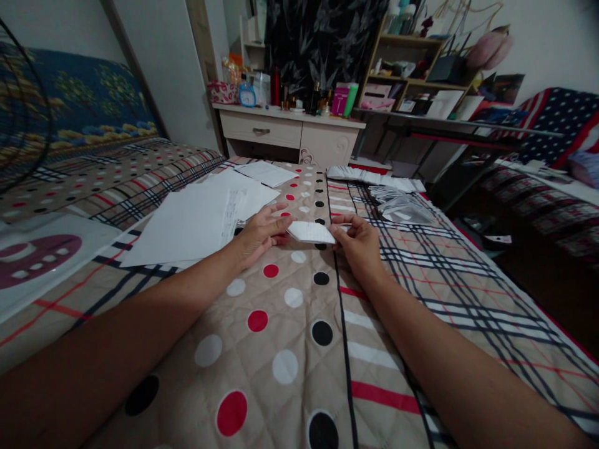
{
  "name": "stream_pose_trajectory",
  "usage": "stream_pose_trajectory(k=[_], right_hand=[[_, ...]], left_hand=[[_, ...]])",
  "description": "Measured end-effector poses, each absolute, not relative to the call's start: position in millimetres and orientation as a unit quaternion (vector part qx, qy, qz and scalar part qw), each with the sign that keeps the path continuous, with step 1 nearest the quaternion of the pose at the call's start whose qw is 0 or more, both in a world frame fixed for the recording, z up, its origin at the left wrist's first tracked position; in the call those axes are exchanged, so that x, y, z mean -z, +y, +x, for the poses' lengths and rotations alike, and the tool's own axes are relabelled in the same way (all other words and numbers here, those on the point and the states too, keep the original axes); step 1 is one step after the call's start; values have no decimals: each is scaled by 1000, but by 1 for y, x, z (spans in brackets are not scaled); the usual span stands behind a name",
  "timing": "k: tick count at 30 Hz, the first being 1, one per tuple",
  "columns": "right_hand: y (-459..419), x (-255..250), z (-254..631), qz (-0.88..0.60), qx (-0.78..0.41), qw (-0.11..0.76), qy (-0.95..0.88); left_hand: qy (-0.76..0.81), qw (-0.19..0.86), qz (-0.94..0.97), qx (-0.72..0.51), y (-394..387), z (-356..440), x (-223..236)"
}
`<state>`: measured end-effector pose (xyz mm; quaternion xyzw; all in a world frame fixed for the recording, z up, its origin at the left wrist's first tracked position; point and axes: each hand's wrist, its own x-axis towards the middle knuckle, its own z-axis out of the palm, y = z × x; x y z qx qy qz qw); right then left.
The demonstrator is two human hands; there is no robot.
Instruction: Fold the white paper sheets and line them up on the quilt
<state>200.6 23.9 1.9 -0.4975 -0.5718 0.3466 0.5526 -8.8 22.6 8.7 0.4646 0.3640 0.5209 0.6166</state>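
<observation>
A small folded white paper (311, 232) with faint lines is held just above the bedspread, between my two hands. My left hand (260, 236) has its thumb and fingers at the paper's left end, with the index finger stretched out above it. At the right end, my right hand (359, 244) pinches the paper between thumb and curled fingers. Large white sheets (187, 221) lie beside my left hand, one with handwriting along its edge. Beyond my right hand lie a row of folded white papers (374, 178) and a pile of clear plastic sleeves (405, 209).
The quilted bedspread (262, 374) has dots and plaid bands. More white paper (266, 173) lies at its far side. A plastic bag with a pink print (42, 252) sits at the left. A white dresser (262, 129) and a cluttered desk (449, 118) stand behind.
</observation>
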Motion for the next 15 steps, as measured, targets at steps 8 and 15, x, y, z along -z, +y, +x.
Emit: stream_pose_trajectory(k=[8,15], right_hand=[[21,3,195,-424,-353,541,-635],[25,5,196,-404,-459,518,-598]], left_hand=[[458,526,569,-435,20,-6,0],[483,277,698,-450,17,-4,-6]])
